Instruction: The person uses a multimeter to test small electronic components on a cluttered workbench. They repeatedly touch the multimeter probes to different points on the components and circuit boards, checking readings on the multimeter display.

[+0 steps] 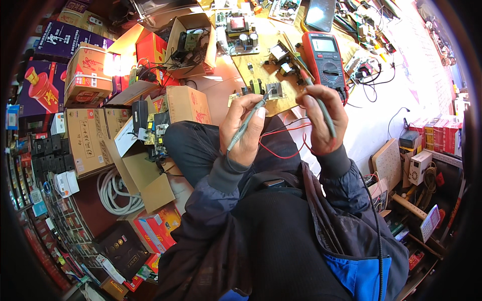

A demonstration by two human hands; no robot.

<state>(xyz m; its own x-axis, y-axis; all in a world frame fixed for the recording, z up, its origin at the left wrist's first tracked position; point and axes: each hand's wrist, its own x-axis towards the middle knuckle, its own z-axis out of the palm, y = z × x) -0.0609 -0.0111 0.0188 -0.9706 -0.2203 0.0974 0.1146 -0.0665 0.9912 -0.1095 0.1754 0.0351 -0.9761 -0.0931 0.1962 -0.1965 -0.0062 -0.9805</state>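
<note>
My left hand is closed around a slim grey-green test probe, its tip pointing up toward a small circuit board at the table's near edge. I cannot tell whether the tip touches the board. In my right hand is a second test probe, held like a pen, with a reddish front end tilted up and left. A thin red lead loops between the hands over my lap. Just beyond my right hand lies a red and dark grey multimeter with a lit screen and a dial.
More circuit boards lie on the wooden work surface. At left are an open carton of parts, stacked boxes and a coiled white cable. Low at right stands a white perforated metal case among clutter.
</note>
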